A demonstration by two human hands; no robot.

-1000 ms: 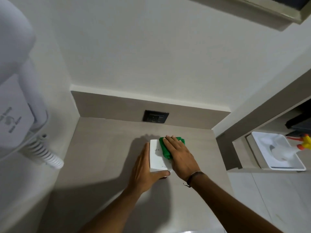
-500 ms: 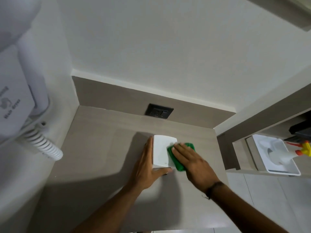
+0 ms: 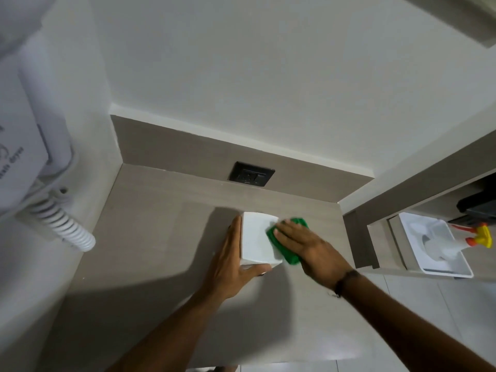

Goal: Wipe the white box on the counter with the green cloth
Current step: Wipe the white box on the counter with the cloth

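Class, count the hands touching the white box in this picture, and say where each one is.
2. The left hand braces the white box along its left side, thumb at the near edge. The right hand presses the green cloth against the box's right side.

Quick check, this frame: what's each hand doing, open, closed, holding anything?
Left hand: open, flat against the white box, bracing its left side.
Right hand: open, flat, pressing the green cloth onto the box's right side.
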